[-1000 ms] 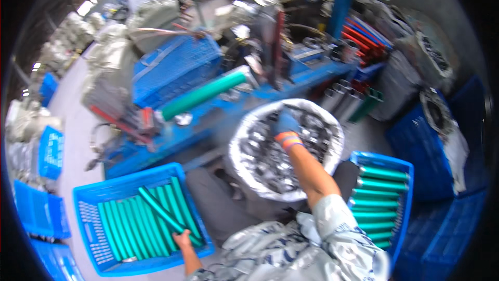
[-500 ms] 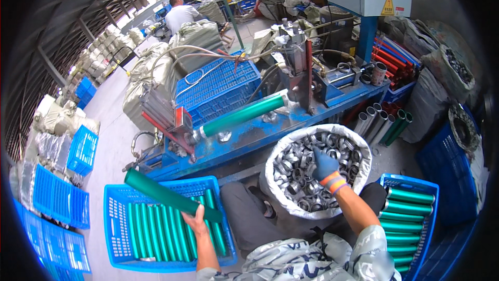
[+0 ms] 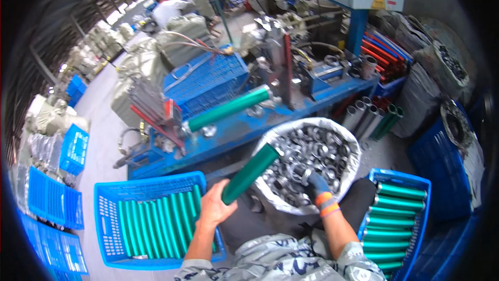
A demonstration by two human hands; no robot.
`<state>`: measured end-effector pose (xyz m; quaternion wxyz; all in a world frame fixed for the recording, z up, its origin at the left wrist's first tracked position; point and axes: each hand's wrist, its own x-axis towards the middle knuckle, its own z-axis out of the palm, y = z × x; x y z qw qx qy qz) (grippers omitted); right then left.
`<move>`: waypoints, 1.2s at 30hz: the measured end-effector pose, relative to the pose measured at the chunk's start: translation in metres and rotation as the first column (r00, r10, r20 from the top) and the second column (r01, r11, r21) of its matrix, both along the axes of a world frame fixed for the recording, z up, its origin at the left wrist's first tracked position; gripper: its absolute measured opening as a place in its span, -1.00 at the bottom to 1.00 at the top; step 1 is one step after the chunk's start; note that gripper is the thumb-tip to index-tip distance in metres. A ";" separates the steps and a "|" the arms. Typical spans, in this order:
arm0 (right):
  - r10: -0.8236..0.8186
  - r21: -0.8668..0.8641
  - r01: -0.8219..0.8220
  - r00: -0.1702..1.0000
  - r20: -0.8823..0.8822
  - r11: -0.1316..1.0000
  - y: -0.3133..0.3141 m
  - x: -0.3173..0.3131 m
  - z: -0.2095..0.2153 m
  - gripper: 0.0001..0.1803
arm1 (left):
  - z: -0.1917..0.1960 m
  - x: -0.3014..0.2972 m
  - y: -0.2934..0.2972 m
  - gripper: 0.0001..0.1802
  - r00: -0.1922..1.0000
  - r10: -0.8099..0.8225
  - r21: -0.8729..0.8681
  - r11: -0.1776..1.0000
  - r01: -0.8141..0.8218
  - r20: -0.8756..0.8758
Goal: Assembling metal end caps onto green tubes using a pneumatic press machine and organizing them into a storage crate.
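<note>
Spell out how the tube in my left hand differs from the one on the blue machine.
The held tube is in your left hand; the machine tube lies along the blue machine. In the picture, the held tube slants steeply, the machine tube more gently. Both are green.

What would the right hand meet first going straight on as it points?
Probably the metal rings in the white sack; the gloved right hand may already touch one, depth is unclear.

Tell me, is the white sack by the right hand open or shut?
Open: the white sack has its rim spread wide, baring many metal rings, and the gloved right hand reaches inside.
</note>
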<state>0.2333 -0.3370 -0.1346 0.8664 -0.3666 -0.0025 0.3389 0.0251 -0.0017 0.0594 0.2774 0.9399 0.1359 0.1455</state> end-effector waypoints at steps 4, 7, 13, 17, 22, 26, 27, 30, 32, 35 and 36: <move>0.052 0.282 -0.003 0.985 -0.166 0.959 0.033 -0.009 0.065 -0.32 | 0.012 0.000 0.005 -0.13 0.996 0.008 0.080 0.997 -0.001 -0.086; 0.081 0.426 -0.013 0.986 -0.143 0.905 0.039 -0.007 0.068 -0.33 | 0.028 0.006 0.000 -0.21 0.997 0.014 0.067 0.998 -0.009 -0.070; 0.146 0.448 -0.083 0.983 -0.107 0.890 0.043 -0.009 0.079 -0.24 | 0.051 0.005 0.000 -0.29 0.996 -0.059 0.069 0.996 0.064 -0.062; 0.150 0.362 -0.108 0.985 -0.089 0.926 0.045 -0.018 0.137 -0.33 | 0.053 -0.005 0.004 -0.30 0.998 -0.048 0.062 0.997 0.051 -0.049; 0.092 -0.091 -0.052 0.843 0.529 0.995 0.044 -0.015 0.136 0.14 | 0.053 -0.007 0.009 -0.26 0.995 -0.090 0.110 0.989 0.094 -0.039; 0.075 0.007 -0.091 0.859 0.507 0.996 0.043 -0.016 0.137 0.24 | 0.070 -0.009 0.011 -0.19 0.974 -0.132 0.234 0.957 0.173 -0.182; 0.070 0.111 -0.125 0.911 0.407 0.986 0.043 -0.018 0.135 0.27 | 0.072 -0.010 0.010 -0.19 0.976 -0.127 0.229 0.959 0.166 -0.179; 0.113 0.047 -0.141 0.917 0.383 0.989 0.044 -0.022 0.139 0.38 | 0.074 -0.009 0.008 -0.19 0.975 -0.154 0.243 0.951 0.190 -0.162; 0.122 0.008 -0.138 0.902 0.415 0.990 0.041 -0.023 0.138 0.33 | 0.072 -0.010 0.011 -0.19 0.970 -0.159 0.241 0.949 0.201 -0.184; 0.206 -0.112 -0.173 0.833 0.514 0.979 0.038 -0.017 0.142 0.07 | 0.068 -0.011 0.015 -0.17 0.971 -0.167 0.233 0.951 0.204 -0.169; 0.210 -0.113 -0.177 0.830 0.516 0.978 0.036 -0.014 0.145 0.07 | 0.066 -0.010 0.016 -0.17 0.970 -0.180 0.228 0.950 0.215 -0.163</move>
